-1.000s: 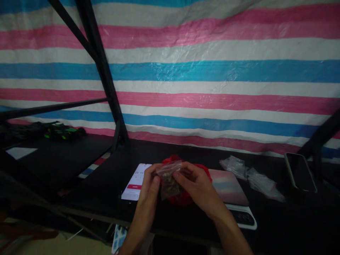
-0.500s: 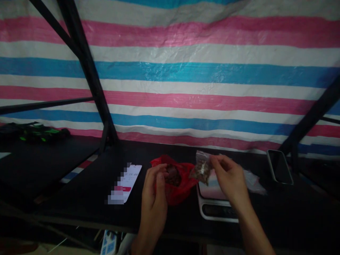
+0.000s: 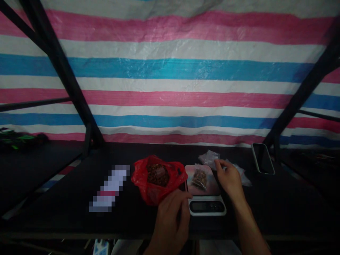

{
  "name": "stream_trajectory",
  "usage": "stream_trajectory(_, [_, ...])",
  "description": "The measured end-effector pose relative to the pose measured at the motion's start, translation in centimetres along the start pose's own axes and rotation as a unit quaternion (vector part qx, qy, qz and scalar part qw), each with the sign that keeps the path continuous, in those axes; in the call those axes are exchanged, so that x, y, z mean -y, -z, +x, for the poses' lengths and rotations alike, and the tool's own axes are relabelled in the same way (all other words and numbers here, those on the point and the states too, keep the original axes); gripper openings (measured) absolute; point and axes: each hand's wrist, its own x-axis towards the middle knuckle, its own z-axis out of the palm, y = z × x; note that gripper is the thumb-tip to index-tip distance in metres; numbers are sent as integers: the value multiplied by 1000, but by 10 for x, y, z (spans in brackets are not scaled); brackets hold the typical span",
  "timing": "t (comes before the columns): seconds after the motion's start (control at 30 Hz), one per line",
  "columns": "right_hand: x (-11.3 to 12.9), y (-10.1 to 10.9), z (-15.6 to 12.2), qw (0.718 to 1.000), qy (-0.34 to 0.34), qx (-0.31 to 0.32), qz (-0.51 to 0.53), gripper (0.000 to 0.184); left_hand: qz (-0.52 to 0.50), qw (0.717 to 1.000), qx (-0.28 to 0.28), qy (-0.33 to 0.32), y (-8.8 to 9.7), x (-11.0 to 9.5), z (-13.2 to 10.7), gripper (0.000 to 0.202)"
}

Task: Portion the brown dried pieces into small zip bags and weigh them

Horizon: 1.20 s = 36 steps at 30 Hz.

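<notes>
A small clear zip bag of brownish bits lies on the pink plate of the digital kitchen scale. My left hand is open at the scale's left front corner, its fingers stretched toward it; whether they touch it I cannot tell. Close by stands a red plastic bag, its mouth spread, with a heap of small reddish-brown pieces inside. Beside the scale's right edge, my right hand is loosely bent and looks to hold nothing. Its fingertips are near clear plastic bags behind the scale.
On the black table, a phone with a blurred-out screen lies at left and a dark phone at back right. Slanted black frame posts flank the table. A striped sheet hangs behind. Green-and-black items sit far left.
My right hand has set the small zip bag on the scale and let go of it. My left hand has moved off the red bag, right and nearer to me. The view has shifted right.
</notes>
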Motion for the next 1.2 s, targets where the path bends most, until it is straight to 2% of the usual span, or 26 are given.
stream_trajectory(0.1, [-5, 3, 2, 1000, 2, -10, 5, 52, 26, 997, 15, -77, -13, -6, -10, 24])
stream_trajectory(0.2, [-7, 5, 3, 1000, 7, -15, 14, 57, 55, 995, 35, -80, -17, -3, -12, 23])
stream_trajectory(0.4, [-2, 9, 6, 999, 19, -18, 26, 52, 133, 987, 82, 35, -6, 26, -6, 24])
stream_trajectory(0.5, [-1, 8, 7, 998, 54, 4, 27, 46, 169, 974, 112, 102, -5, 37, -4, 25])
stream_trajectory(0.63, [-4, 0, 7, 994, 109, 31, -1, 41, 124, 969, 138, 163, -9, 43, 4, 28])
stream_trajectory(0.77, [-6, -9, 4, 990, 121, 71, -31, 39, 39, 976, 113, 184, -12, 41, 16, 29])
stream_trajectory(0.87, [-7, -12, 3, 986, 124, 103, -40, 35, 2, 981, 84, 173, -11, 38, 20, 29])
stream_trajectory(1.03, [-8, -12, 3, 985, 116, 114, -60, 37, -6, 991, 34, 133, -6, 33, 19, 26])
stream_trajectory(1.2, [-8, -14, 1, 983, 119, 118, -70, 35, -3, 992, 13, 122, 2, 30, 17, 26])
